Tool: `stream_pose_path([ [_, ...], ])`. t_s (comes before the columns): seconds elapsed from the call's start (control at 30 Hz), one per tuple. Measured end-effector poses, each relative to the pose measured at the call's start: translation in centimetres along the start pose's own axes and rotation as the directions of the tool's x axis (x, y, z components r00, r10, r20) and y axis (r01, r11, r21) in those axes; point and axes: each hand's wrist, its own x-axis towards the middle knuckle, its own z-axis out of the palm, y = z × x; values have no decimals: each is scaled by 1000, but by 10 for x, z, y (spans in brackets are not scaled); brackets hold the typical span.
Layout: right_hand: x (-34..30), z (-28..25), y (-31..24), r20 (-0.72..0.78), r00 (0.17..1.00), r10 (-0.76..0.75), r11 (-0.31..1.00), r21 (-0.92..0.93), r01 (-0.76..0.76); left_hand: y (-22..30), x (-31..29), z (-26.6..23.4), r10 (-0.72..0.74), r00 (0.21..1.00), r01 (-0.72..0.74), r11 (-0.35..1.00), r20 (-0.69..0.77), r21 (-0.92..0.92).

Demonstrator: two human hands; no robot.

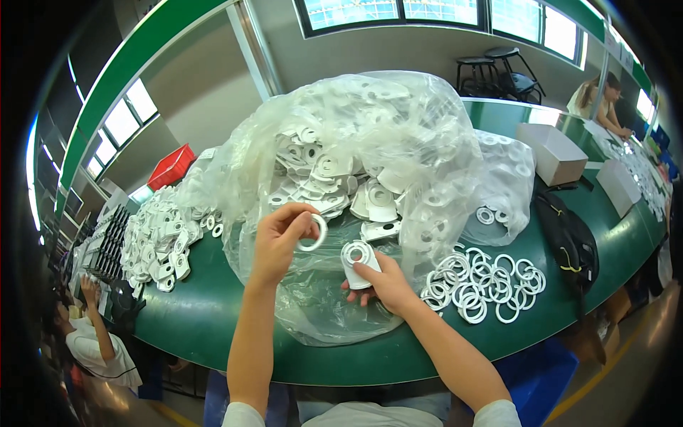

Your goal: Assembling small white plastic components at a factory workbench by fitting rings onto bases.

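Note:
Between thumb and fingers, my left hand [283,235] pinches a white plastic ring [318,233], held up over the front of a large clear plastic bag [434,107]. To its right, my right hand [388,283] grips a white plate-like plastic part [358,265] with a round raised opening at its top. The thumb lies across the part's face, and the fingers are partly hidden behind it. Ring and part are apart. Many similar white parts [331,171] lie heaped inside the bag's open mouth. A pile of loose white rings [491,285] lies on the green table right of my right hand.
More white parts [160,238] are heaped on the left of the green table [206,313], near a red bin [171,167]. Right stand a smaller plastic bag [501,178], a white box [551,153] and a black bag [565,235]. People sit at far left [96,341] and far right [605,99].

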Motion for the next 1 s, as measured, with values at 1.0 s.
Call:
stream_pose_path([
  [1.0, -9, 11, -9, 182, 967, 177, 983, -74, -166, -47, -23, 16, 143, 968, -197, 942, 204, 273],
])
